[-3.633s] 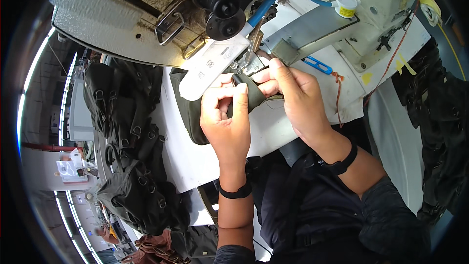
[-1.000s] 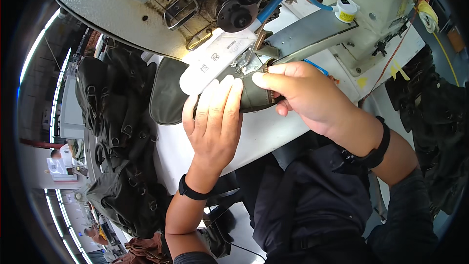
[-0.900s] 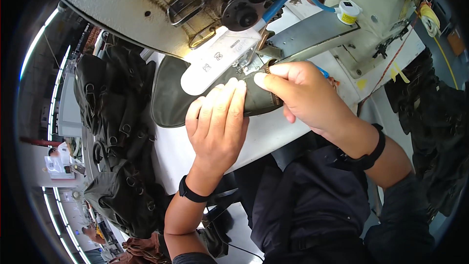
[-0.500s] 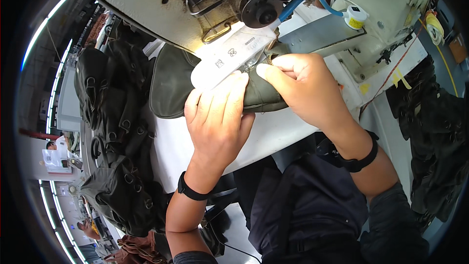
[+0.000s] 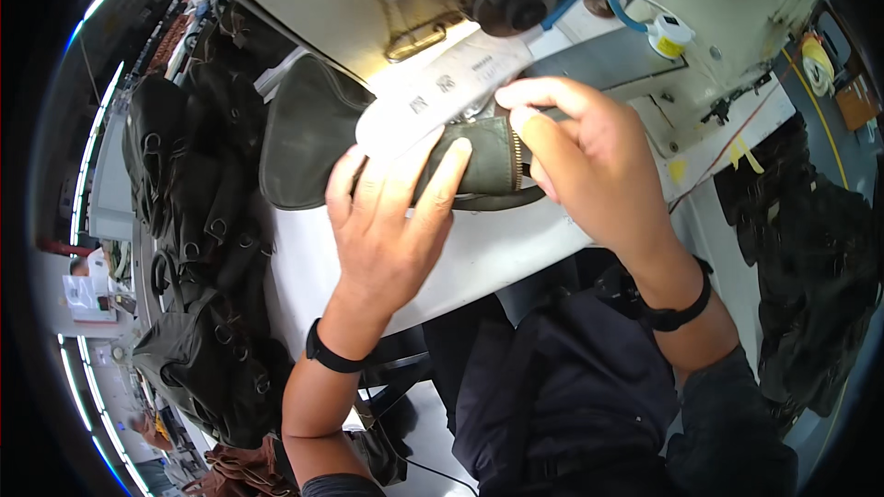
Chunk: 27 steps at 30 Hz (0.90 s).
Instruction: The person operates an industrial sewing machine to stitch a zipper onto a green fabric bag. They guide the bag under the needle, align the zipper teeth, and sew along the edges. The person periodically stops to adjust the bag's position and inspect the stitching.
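A dark green bag piece (image 5: 304, 138) lies on the white work table under the sewing machine head (image 5: 341, 9). A brass-toothed zipper (image 5: 517, 161) runs along its right edge. My left hand (image 5: 391, 221) rests on the piece with fingers spread, the fingertips by the long white machine part (image 5: 433, 97). At the upper end of the zipper, my right hand (image 5: 589, 156) is closed, thumb and forefinger pinching the piece's edge. The machine part hides the needle area.
Dark green bags with metal rings (image 5: 193, 221) are heaped at the left. More dark fabric pieces (image 5: 810, 267) hang at the right. The white table (image 5: 442, 267) curves in front of me. A blue hose (image 5: 626, 14) leads to a white cap on the machine.
The bag piece has been turned, so its zipper edge now shows upright. My left hand's fingers have spread, and my right hand has shifted slightly, still near the zipper end.
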Each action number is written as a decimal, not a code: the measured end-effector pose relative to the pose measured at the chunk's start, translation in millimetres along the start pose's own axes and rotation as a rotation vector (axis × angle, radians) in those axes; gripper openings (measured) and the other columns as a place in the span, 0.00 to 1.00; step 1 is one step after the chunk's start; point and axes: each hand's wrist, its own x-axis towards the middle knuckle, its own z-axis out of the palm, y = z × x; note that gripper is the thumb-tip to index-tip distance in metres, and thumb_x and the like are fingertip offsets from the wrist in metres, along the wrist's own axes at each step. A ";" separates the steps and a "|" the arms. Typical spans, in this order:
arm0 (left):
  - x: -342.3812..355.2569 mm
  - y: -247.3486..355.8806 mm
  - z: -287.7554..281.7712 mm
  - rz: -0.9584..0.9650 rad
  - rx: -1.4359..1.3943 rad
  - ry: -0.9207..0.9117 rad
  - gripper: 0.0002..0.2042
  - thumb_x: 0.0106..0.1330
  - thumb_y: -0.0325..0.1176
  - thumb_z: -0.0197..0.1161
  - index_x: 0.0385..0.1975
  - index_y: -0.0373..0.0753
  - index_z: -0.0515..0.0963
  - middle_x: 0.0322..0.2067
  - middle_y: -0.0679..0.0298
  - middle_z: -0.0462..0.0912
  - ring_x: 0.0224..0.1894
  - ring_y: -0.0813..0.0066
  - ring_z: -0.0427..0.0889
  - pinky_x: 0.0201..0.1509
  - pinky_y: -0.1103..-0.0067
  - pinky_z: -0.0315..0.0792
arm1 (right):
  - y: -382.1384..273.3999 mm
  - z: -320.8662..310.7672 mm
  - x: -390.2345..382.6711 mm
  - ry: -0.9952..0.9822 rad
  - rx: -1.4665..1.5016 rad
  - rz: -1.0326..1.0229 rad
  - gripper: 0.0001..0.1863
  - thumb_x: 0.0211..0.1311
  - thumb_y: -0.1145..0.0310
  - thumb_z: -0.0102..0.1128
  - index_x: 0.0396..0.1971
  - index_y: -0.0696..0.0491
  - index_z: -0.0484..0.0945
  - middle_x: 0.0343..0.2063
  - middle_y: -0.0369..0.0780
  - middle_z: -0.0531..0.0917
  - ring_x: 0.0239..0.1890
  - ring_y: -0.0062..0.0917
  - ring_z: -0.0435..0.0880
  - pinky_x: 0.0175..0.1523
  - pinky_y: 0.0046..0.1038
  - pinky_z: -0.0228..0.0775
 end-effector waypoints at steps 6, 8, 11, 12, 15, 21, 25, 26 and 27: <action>-1.1 -7.4 -2.9 0.090 0.084 0.014 0.21 0.61 0.29 0.69 0.55 0.49 0.86 0.57 0.69 0.85 0.61 0.70 0.78 0.71 0.60 0.65 | -22.5 -2.1 6.2 -0.292 0.201 0.355 0.26 0.73 0.66 0.49 0.65 0.66 0.69 0.20 0.42 0.84 0.15 0.19 0.77 0.20 0.23 0.67; 1.3 -5.9 -1.7 0.097 0.080 0.037 0.21 0.59 0.29 0.69 0.55 0.47 0.86 0.57 0.68 0.85 0.60 0.70 0.79 0.68 0.61 0.66 | -22.4 1.7 7.5 -0.277 0.333 0.367 0.25 0.73 0.66 0.49 0.63 0.65 0.70 0.20 0.42 0.83 0.14 0.20 0.76 0.18 0.23 0.65; 1.1 -1.8 -3.7 0.069 0.057 0.030 0.22 0.58 0.29 0.69 0.55 0.46 0.86 0.57 0.67 0.85 0.59 0.69 0.79 0.64 0.63 0.67 | -19.7 1.4 13.1 -0.238 0.527 0.398 0.14 0.73 0.67 0.51 0.51 0.59 0.73 0.18 0.39 0.80 0.12 0.17 0.68 0.17 0.20 0.58; 2.4 1.0 -4.3 0.058 0.044 0.025 0.22 0.57 0.29 0.69 0.55 0.45 0.85 0.56 0.66 0.85 0.59 0.69 0.79 0.63 0.64 0.67 | -17.9 0.6 13.3 -0.221 0.579 0.385 0.08 0.74 0.67 0.52 0.43 0.56 0.74 0.17 0.38 0.79 0.11 0.15 0.65 0.17 0.19 0.55; 5.4 5.9 -7.7 0.034 0.039 0.009 0.23 0.55 0.28 0.69 0.55 0.45 0.85 0.56 0.65 0.84 0.58 0.69 0.80 0.60 0.65 0.68 | -21.2 -0.8 14.2 -0.187 0.664 0.395 0.08 0.74 0.68 0.52 0.31 0.52 0.75 0.16 0.37 0.76 0.10 0.14 0.59 0.17 0.19 0.51; -2.7 -6.5 -11.0 0.074 0.094 -0.074 0.24 0.56 0.27 0.70 0.56 0.52 0.86 0.60 0.69 0.83 0.60 0.69 0.78 0.69 0.62 0.65 | -19.0 -11.7 15.8 -0.250 0.712 0.320 0.10 0.74 0.69 0.49 0.34 0.57 0.76 0.15 0.40 0.77 0.09 0.15 0.60 0.16 0.20 0.52; -2.6 -16.0 -8.6 0.112 0.100 -0.040 0.20 0.60 0.31 0.71 0.54 0.51 0.88 0.58 0.69 0.85 0.59 0.71 0.79 0.69 0.62 0.65 | -27.9 -4.8 8.4 -0.145 0.474 0.303 0.10 0.76 0.71 0.46 0.42 0.59 0.77 0.17 0.40 0.78 0.10 0.14 0.64 0.16 0.20 0.56; -4.1 -11.8 -9.2 0.102 0.103 -0.037 0.20 0.60 0.30 0.71 0.54 0.51 0.88 0.57 0.69 0.85 0.58 0.71 0.79 0.69 0.62 0.65 | -19.7 -1.9 -3.7 -0.047 0.173 0.125 0.13 0.78 0.71 0.47 0.52 0.61 0.77 0.20 0.39 0.80 0.15 0.13 0.69 0.22 0.17 0.61; -4.2 -9.1 -6.9 0.096 0.101 -0.026 0.20 0.60 0.30 0.71 0.54 0.50 0.88 0.57 0.69 0.85 0.58 0.71 0.80 0.69 0.62 0.65 | -12.4 -4.6 -11.8 0.010 -0.065 -0.001 0.16 0.77 0.72 0.54 0.58 0.61 0.75 0.23 0.37 0.81 0.21 0.12 0.73 0.30 0.15 0.66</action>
